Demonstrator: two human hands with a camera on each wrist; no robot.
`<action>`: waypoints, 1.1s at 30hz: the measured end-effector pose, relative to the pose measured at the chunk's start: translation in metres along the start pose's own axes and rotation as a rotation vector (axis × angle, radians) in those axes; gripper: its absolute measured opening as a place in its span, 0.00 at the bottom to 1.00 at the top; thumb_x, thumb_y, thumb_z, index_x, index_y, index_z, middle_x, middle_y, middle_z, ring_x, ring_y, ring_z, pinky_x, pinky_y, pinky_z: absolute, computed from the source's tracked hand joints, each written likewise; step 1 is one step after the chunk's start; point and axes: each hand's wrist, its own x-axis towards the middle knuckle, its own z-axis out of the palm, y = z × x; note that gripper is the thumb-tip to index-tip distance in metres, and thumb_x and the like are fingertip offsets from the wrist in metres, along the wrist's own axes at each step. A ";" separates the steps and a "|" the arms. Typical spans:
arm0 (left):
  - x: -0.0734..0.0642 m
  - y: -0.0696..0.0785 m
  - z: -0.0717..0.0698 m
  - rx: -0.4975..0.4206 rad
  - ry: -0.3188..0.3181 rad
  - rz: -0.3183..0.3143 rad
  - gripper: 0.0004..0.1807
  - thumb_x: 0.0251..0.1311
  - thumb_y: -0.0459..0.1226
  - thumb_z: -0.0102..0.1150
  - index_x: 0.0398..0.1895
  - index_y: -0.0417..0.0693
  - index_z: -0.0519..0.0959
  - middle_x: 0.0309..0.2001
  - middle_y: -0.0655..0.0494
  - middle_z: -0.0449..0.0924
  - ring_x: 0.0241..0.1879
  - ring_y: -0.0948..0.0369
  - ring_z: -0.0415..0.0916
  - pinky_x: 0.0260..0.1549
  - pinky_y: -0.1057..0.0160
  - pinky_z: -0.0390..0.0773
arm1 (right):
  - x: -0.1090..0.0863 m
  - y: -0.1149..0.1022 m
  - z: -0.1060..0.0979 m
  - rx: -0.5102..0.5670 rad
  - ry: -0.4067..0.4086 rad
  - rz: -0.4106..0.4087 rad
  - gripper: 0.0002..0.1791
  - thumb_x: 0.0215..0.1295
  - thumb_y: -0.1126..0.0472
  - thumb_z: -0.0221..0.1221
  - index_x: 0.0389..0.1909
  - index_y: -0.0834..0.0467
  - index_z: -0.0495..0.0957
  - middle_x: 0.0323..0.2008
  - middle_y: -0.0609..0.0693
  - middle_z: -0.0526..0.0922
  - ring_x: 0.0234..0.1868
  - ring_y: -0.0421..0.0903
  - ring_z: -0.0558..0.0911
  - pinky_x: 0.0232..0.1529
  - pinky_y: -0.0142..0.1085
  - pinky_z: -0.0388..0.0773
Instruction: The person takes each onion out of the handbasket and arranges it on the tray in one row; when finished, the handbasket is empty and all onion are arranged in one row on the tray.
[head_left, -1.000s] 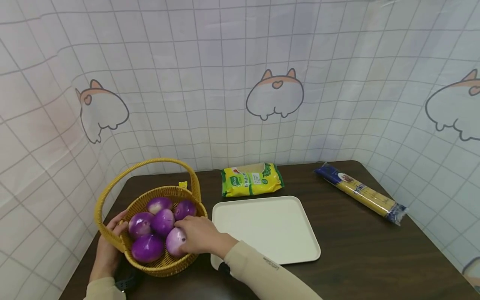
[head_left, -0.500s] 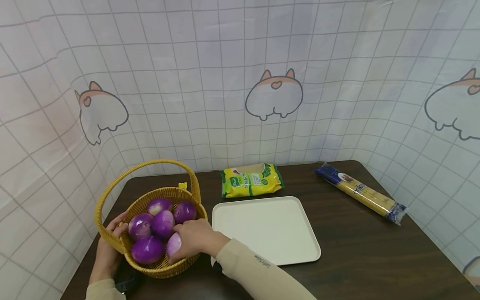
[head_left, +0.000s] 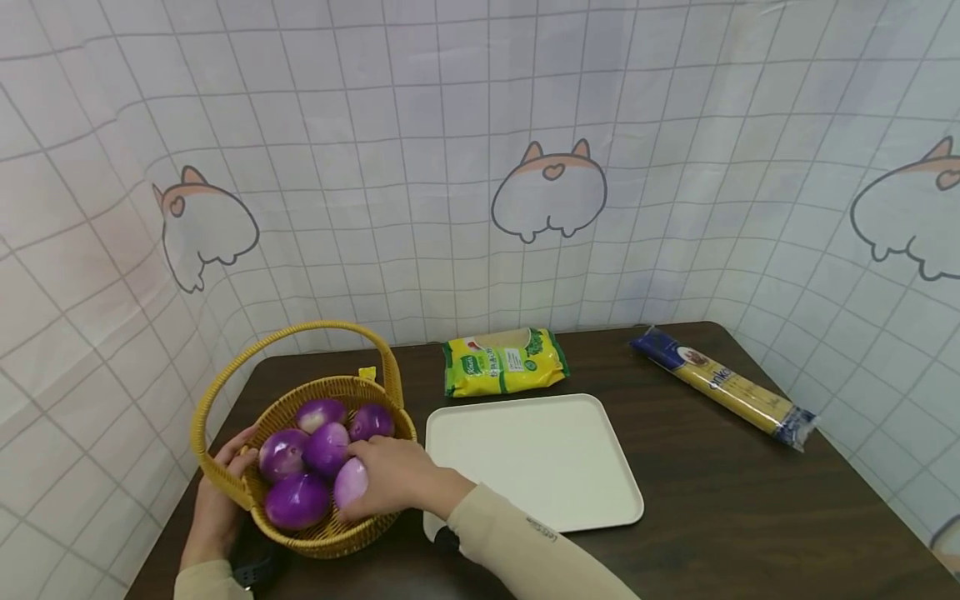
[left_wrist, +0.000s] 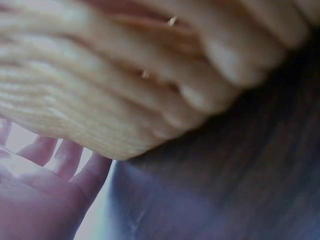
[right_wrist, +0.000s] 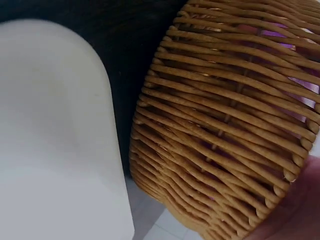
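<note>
On the left of the table, a yellow woven basket point(head_left: 330, 546) with a tall arched handle contains several glossy purple onions point(head_left: 297, 501). My left hand point(head_left: 217, 504) holds the basket's left side near the foot of the handle; in the left wrist view its fingers point(left_wrist: 65, 159) lie outside the woven wall. Reaching over the right rim, my right hand point(head_left: 393, 475) grips a paler onion point(head_left: 349, 483) inside the basket, its fingers covering much of it. In the right wrist view the basket wall hides most of that hand.
Right beside the basket lies a white rectangular tray point(head_left: 532, 462). Behind it is a yellow and green packet point(head_left: 504, 362). A long pack of spaghetti point(head_left: 723, 387) lies at the back right of the dark table point(head_left: 750, 525). A grid-patterned curtain point(head_left: 450, 167) surrounds the back and sides.
My right hand has shifted slightly down and left over the paler onion, covering more of it. The left hand and the basket stay in nearly the same place.
</note>
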 end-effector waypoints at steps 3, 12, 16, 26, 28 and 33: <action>0.001 -0.001 -0.001 -0.014 -0.007 0.000 0.29 0.72 0.40 0.50 0.72 0.41 0.61 0.49 0.62 0.71 0.44 0.72 0.75 0.39 0.72 0.78 | -0.007 0.003 -0.003 0.119 0.049 -0.026 0.45 0.48 0.30 0.65 0.66 0.47 0.69 0.55 0.41 0.77 0.52 0.36 0.76 0.47 0.32 0.75; -0.005 0.005 0.002 -0.015 0.003 0.002 0.29 0.72 0.40 0.50 0.72 0.39 0.61 0.48 0.63 0.72 0.43 0.72 0.75 0.39 0.72 0.78 | -0.023 0.010 -0.009 0.372 0.179 -0.024 0.47 0.49 0.32 0.67 0.69 0.47 0.65 0.62 0.43 0.73 0.56 0.39 0.75 0.49 0.33 0.76; -0.007 0.007 0.003 -0.019 -0.008 0.014 0.29 0.72 0.40 0.50 0.72 0.38 0.60 0.48 0.62 0.73 0.43 0.71 0.75 0.39 0.72 0.78 | -0.028 0.015 -0.008 0.473 0.248 -0.037 0.44 0.50 0.35 0.68 0.68 0.43 0.66 0.61 0.43 0.73 0.54 0.38 0.76 0.46 0.32 0.76; -0.005 0.006 -0.002 -0.011 -0.005 -0.004 0.29 0.72 0.41 0.50 0.73 0.41 0.60 0.50 0.63 0.71 0.44 0.72 0.74 0.40 0.73 0.77 | -0.040 0.027 -0.005 0.703 0.398 -0.081 0.42 0.53 0.42 0.70 0.68 0.42 0.64 0.58 0.43 0.73 0.51 0.38 0.77 0.46 0.32 0.78; -0.007 0.007 0.000 -0.004 0.000 -0.007 0.30 0.72 0.41 0.50 0.73 0.41 0.60 0.49 0.63 0.71 0.44 0.72 0.74 0.40 0.73 0.77 | -0.042 0.030 -0.006 0.738 0.420 -0.085 0.42 0.54 0.44 0.70 0.69 0.42 0.64 0.58 0.43 0.73 0.51 0.39 0.77 0.45 0.33 0.79; -0.007 0.007 0.001 -0.007 -0.003 0.000 0.29 0.72 0.41 0.50 0.72 0.39 0.60 0.49 0.61 0.71 0.44 0.71 0.74 0.40 0.73 0.77 | -0.047 0.041 -0.006 0.807 0.498 -0.066 0.44 0.55 0.48 0.70 0.71 0.42 0.59 0.59 0.46 0.73 0.51 0.42 0.77 0.44 0.37 0.79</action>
